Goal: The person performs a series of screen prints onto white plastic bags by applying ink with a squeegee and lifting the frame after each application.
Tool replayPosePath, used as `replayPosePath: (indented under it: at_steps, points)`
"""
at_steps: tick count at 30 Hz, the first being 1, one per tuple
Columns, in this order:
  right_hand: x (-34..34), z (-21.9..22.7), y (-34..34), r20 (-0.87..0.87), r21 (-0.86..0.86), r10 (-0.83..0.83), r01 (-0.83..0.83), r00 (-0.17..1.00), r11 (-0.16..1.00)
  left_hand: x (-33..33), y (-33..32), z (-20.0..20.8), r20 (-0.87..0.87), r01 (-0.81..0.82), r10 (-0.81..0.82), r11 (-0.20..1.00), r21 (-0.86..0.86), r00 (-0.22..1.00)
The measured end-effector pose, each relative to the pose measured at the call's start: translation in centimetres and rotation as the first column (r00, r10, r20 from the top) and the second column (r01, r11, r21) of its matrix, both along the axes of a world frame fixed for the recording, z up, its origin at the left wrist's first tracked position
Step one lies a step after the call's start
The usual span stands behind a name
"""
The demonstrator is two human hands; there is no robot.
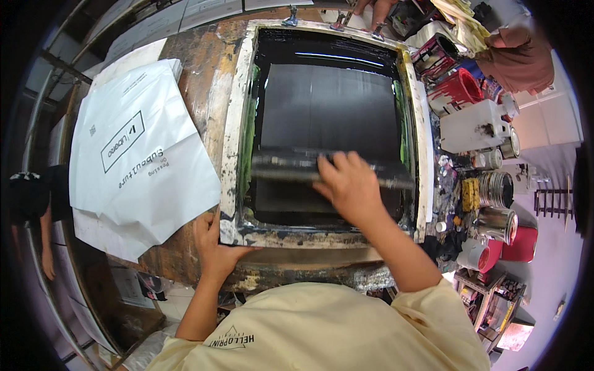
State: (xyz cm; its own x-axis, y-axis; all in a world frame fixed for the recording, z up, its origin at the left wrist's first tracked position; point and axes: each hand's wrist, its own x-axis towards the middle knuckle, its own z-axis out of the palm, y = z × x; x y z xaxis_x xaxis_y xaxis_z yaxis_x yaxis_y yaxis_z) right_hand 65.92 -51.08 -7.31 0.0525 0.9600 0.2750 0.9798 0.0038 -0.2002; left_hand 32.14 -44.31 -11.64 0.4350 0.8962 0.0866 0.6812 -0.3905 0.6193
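My right hand [349, 185] is closed around the squeegee [281, 166], a long dark bar lying crosswise over the screen and slightly blurred. Black ink coats the mesh of the screen printing frame [232, 133], with a smoother dark grey area [328, 105] beyond the squeegee. The frame's light wooden border is stained, with green along its inner sides. At its near left corner, my left hand [215, 247] rests with thumb and fingers spread, the thumb along the near edge. Beside that hand lies a stack of white printed sheets or bags [139, 161].
Clamps [291, 17] hold the frame's far edge. Ink-smeared cans [455, 91], a white jug [473, 127] and a yellow sponge [470, 195] crowd the right side. The worn wooden table [198, 68] shows between stack and frame. Other people are at far right and far left.
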Motion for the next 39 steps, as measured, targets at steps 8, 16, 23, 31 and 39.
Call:
replayPosePath:
  at_steps: [8, 16, 23, 31, 39]
  points:
    - [12.3, -0.9, 17.5, 0.179, 0.088, -0.071, 0.056, 0.981, 0.995, -0.8, -0.2, -0.5, 0.057, 0.001, 0.0, 1.0, -0.017, 0.998]
    - [17.6, 2.1, 22.3, 0.175, -0.057, 0.063, -0.054, 0.983, 0.997, -0.8, -0.7, -1.2, 0.184, 0.043, -0.059, 0.995, 0.087, 0.981]
    - [9.4, -0.5, 12.0, 0.093, 0.082, -0.01, 0.002, 0.996, 0.997, -0.9, -0.9, -1.2, 0.121, 0.053, -0.073, 0.986, 0.161, 0.99]
    - [-5.1, 4.7, -6.3, 0.03, -0.169, -0.034, 0.038, 0.999, 0.985, -0.9, -0.5, -2.8, 0.217, 0.035, -0.063, 0.991, 0.13, 0.974]
    - [-5.9, 12.6, -7.9, 0.114, 0.024, -0.035, 0.032, 0.993, 0.999, 1.6, -1.2, 4.3, 0.66, 0.042, 0.097, 0.981, -0.192, 0.745]
